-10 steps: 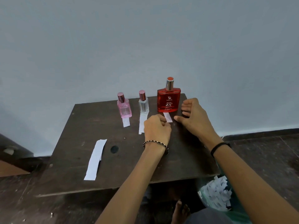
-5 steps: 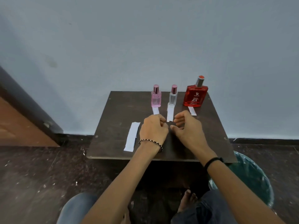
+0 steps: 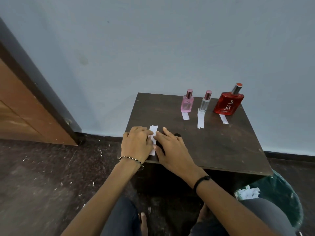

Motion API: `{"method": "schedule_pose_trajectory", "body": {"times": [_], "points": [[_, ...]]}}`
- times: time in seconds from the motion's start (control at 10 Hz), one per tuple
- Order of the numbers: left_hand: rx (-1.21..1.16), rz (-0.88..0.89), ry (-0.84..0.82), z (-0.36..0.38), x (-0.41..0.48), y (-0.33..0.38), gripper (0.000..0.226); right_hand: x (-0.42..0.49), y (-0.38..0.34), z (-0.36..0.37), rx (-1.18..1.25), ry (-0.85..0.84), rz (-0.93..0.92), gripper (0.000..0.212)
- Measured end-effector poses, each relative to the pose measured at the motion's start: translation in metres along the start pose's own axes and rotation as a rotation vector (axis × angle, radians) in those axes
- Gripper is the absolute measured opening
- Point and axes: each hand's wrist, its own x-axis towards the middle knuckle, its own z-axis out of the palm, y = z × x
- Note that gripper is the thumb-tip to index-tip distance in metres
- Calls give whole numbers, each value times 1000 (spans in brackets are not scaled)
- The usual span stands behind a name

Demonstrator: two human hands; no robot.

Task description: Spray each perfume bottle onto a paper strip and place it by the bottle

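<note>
Both left hand [image 3: 136, 145] and right hand [image 3: 172, 150] have shifted onto the long strip [image 3: 154, 129], fingers [image 3: 165, 132] pressing flat.

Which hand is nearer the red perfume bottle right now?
Right. The right hand is toward the table's front, left of the red perfume bottle; the left hand is farther left, beyond it.

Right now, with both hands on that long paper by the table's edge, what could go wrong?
1. The long paper strip under the left hand and right hand lies near the table corner; a slip could drop it to the floor.
2. The pink bottle, clear bottle and red bottle stand close together; reaching for one might topple a neighbour.
3. The short strips before them lie loose; a passing hand could mix them up.
</note>
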Motion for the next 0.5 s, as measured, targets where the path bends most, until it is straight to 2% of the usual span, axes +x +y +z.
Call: {"method": "schedule_pose_trajectory", "body": {"times": [0.3,0.5], "points": [[29,-46,-5,-23,-11,-30,32,8,-29,8,-13,-55,5,46],[-3,26,-1,-43,-8,-5,29,-3,-25,-32,7,2,74,31]]}}
